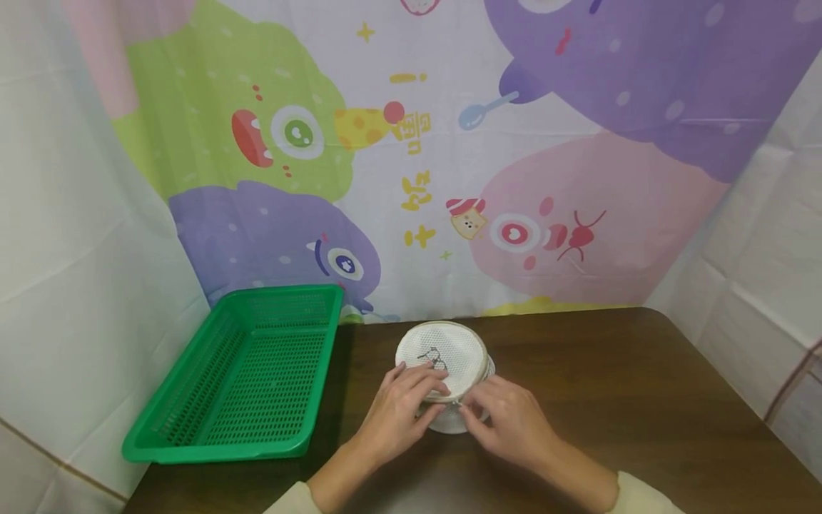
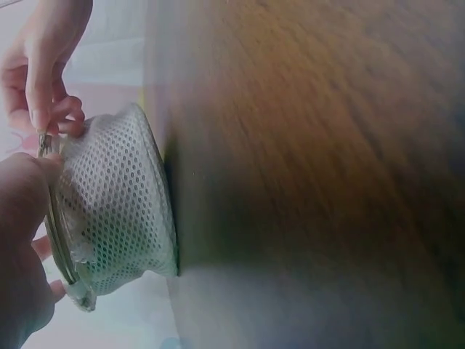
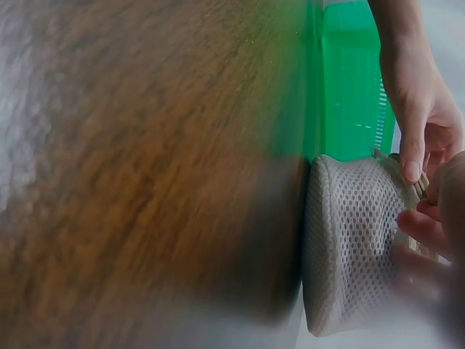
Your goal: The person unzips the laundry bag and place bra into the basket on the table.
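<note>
A round white mesh laundry bag point(image 1: 459, 350) stands upright on the brown table, with a small dark drawing on its flat lid. A zipper point(image 2: 60, 243) runs round the lid's edge. My left hand point(image 1: 406, 401) holds the near left of the rim, fingers over the lid and thumb at the edge. Right beside it, my right hand point(image 1: 511, 415) pinches the zipper's pull end at the near right of the rim. The mesh side wall point(image 3: 363, 225) bulges below both hands in the right wrist view. My right fingers partly hide the pull.
To the left, a green plastic basket point(image 1: 324, 371) with slotted walls stands on the wooden table point(image 1: 616, 400). A cloth point(image 1: 411, 285) printed with cartoon monsters hangs behind the table, and white sheeting point(image 1: 783, 235) covers the sides.
</note>
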Demonstrator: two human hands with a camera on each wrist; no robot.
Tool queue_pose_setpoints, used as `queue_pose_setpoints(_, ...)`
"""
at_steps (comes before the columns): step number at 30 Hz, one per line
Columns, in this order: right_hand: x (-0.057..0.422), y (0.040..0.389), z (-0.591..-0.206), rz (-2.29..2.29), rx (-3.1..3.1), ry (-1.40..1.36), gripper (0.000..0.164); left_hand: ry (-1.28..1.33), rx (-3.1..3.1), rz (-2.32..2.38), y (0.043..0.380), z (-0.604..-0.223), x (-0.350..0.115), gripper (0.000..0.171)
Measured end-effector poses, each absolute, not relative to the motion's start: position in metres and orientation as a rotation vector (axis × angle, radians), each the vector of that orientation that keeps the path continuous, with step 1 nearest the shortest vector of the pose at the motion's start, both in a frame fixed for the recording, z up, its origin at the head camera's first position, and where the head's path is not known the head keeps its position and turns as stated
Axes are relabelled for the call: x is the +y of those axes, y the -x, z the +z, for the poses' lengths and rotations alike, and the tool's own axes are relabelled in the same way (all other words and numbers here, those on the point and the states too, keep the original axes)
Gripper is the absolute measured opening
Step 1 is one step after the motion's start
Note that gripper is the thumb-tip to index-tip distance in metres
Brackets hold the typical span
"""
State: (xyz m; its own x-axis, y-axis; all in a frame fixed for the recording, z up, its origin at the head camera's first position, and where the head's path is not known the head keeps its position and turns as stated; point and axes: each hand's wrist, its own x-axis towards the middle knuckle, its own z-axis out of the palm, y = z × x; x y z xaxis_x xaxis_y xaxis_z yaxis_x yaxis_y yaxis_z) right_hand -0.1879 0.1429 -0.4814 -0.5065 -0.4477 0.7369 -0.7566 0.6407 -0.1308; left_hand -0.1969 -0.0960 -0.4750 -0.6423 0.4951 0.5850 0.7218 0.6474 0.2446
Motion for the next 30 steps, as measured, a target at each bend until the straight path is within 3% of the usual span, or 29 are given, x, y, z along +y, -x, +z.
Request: queue_pose_setpoints(30,0.1460,0.1890,-0.4835,0.601,-2.172,-0.912,0.023,0.950,-2.368,-0.617,0.1990,-0.4783,-0.1003,0.027)
